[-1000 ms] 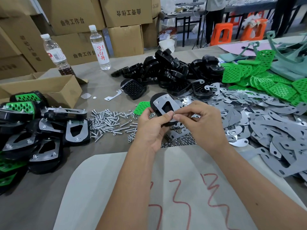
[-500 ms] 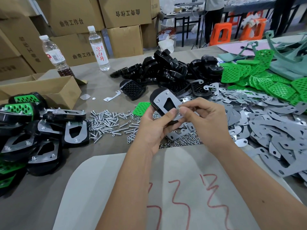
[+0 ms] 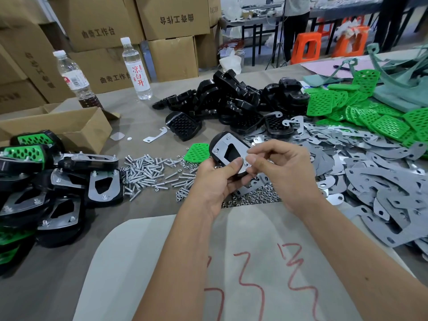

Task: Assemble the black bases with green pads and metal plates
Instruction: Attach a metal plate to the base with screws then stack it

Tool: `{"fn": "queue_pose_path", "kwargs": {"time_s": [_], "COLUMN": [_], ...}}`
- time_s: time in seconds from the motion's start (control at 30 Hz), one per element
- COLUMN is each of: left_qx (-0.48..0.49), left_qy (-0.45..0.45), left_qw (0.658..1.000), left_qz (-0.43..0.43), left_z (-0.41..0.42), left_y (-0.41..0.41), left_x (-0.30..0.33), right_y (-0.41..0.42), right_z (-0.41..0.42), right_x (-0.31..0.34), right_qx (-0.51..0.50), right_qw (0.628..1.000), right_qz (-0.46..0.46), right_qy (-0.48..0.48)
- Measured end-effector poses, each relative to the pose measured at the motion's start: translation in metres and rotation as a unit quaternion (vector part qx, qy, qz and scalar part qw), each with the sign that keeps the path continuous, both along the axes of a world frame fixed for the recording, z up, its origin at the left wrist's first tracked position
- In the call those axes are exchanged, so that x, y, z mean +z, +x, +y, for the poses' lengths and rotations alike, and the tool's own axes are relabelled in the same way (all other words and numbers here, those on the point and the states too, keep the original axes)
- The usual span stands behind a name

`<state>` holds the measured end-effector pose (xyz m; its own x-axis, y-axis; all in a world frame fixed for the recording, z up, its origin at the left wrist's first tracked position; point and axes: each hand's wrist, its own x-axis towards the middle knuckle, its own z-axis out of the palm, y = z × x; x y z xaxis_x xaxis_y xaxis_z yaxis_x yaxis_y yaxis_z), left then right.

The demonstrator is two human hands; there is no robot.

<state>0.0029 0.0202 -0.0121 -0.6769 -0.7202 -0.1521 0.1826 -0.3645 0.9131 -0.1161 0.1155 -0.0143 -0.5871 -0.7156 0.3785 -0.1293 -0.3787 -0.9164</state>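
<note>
Left grip [image 3: 217,179] curled round black base [image 3: 214,144] with metal plate [image 3: 231,150], right grip [image 3: 281,169] pinching plate's corner

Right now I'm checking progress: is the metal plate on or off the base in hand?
On. The metal plate lies flat on the black base, screws at its corners, gripped by the left hand.

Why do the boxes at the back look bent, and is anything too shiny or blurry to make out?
Head view: the wide-angle lens bows the cardboard boxes near the edges. Lighting is soft and even, shadows faint. The metal plate on the held black base catches mild glare. The left hand and right hand look sharp; the background is slightly soft.
</note>
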Motion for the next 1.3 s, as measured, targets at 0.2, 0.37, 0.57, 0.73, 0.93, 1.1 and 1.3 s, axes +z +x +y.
{"fn": "queue_pose_path", "kwargs": {"time_s": [0.2,0.37,0.57,0.73,0.93,1.1,1.3], "left_qx": [-0.009,-0.039,0.003,-0.012,-0.017,-0.018,0.000], "left_qy": [-0.010,0.076,0.065,0.000,-0.019,-0.036,-0.032], "left_qw": [1.000,0.995,0.996,1.000,1.000,0.999,0.999], "left_qz": [-0.006,0.050,0.066,0.009,0.010,0.012,-0.010], "left_z": [0.001,0.003,0.003,-0.003,-0.003,-0.002,0.001], "left_y": [0.001,0.000,-0.003,0.004,0.006,0.005,0.000], "left_x": [0.002,0.008,0.007,0.003,0.002,0.003,0.002], "right_y": [-0.001,-0.005,-0.007,-0.008,-0.009,-0.010,-0.010], "right_z": [0.001,0.000,0.001,0.001,0.000,-0.001,-0.002], "right_x": [-0.001,0.000,-0.001,-0.003,-0.004,-0.005,-0.008], "right_qx": [0.011,-0.011,0.013,-0.009,-0.010,-0.007,-0.048], "right_qw": [1.000,0.994,0.994,0.993,0.992,0.991,0.994], "right_qz": [0.018,-0.106,-0.102,-0.090,-0.107,-0.109,-0.061], "right_qy": [-0.009,-0.034,0.027,0.070,0.071,0.078,0.083]}}
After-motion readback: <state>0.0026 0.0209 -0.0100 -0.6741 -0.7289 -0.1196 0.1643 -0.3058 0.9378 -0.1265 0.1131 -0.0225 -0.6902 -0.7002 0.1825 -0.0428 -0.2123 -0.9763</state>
